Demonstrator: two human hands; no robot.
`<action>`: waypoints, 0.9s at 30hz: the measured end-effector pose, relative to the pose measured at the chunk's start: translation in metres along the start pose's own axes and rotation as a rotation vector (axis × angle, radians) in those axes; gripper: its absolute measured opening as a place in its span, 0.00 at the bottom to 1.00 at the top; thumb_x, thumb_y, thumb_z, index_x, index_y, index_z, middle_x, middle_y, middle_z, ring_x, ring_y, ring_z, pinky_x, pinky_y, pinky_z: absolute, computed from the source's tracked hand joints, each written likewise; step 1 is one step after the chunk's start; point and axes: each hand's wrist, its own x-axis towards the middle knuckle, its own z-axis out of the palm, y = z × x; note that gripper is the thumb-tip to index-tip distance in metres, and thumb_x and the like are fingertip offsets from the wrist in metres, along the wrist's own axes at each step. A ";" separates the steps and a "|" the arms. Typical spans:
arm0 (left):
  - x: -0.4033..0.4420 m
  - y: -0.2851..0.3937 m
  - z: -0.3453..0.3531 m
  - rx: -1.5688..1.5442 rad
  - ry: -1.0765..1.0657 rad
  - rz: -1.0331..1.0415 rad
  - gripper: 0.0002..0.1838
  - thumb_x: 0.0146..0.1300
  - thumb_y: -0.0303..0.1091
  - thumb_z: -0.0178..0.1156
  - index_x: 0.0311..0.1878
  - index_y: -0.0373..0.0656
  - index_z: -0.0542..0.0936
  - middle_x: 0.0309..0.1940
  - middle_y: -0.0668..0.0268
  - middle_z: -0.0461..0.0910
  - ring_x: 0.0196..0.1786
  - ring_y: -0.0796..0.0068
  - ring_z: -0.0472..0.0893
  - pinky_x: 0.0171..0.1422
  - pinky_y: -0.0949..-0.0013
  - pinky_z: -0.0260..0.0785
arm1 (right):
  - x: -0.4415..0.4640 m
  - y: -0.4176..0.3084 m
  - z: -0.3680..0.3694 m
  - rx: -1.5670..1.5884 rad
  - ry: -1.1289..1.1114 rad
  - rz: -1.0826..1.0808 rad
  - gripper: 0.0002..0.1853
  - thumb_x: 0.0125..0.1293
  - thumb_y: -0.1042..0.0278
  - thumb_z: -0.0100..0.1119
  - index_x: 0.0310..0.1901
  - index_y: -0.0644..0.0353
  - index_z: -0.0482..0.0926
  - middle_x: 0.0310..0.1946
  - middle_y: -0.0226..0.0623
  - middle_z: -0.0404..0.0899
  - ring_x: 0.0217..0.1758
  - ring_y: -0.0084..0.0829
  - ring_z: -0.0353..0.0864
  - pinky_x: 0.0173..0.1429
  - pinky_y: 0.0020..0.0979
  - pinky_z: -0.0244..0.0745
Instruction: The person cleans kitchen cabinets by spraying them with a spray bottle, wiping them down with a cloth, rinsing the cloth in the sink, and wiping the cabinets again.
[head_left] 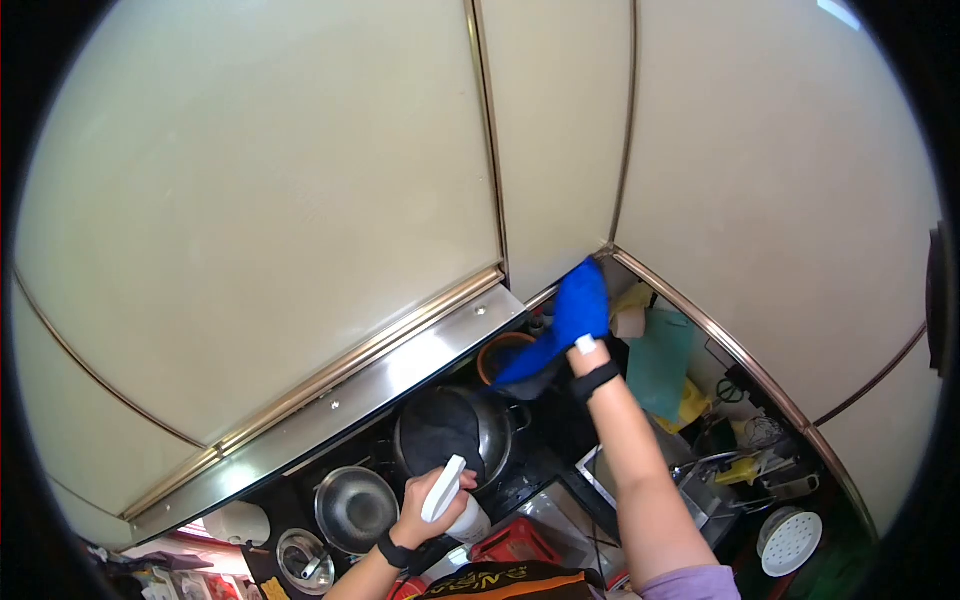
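My left hand (420, 515) is closed around a white spray bottle (443, 490), its trigger head pointing up and away from me. Just beyond it, a dark piece like cloth (440, 430) lies over a large pot (494, 440); whether my hand touches it I cannot tell. My right hand (583, 345) reaches far forward and is mostly hidden by a blue cloth (582, 300). That cloth is held against the lower edge of the cream cabinets (560, 150) at the corner, and one end hangs down to the left.
A wok-like pan (357, 510) and a metal lid (304, 560) stand left. A brown pot (500, 352) is under the hanging cloth. At right are a green board (660, 360), a faucet (715, 458) and a white colander (790, 540). A steel strip (335, 400) runs below the cabinets.
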 end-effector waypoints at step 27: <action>-0.087 0.020 -0.041 -0.047 0.355 -0.124 0.07 0.48 0.20 0.54 0.32 0.32 0.77 0.29 0.56 0.81 0.40 0.61 0.83 0.55 0.59 0.75 | 0.043 0.049 0.028 -0.098 0.384 -0.159 0.16 0.61 0.76 0.46 0.50 0.68 0.76 0.48 0.55 0.77 0.54 0.50 0.76 0.61 0.45 0.69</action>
